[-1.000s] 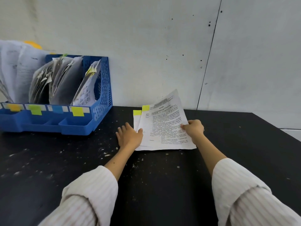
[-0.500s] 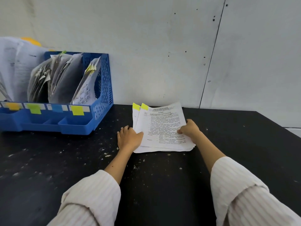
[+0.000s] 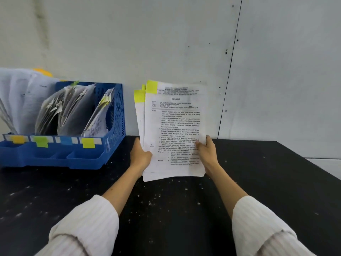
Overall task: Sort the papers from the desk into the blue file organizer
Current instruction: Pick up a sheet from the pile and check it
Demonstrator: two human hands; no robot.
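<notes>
The stack of papers (image 3: 173,130) is now lifted upright off the black desk (image 3: 166,209). The left hand (image 3: 140,156) and right hand (image 3: 206,154) pinch its side edges. Yellow tabs mark the top corners; the print is blurred. The blue file organizer (image 3: 114,126) stands left, with coloured labels.

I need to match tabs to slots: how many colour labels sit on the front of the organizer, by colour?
Labels on the organizer front:
Orange: 1
Green: 1
Blue: 1
Yellow: 1
Total: 4
</notes>
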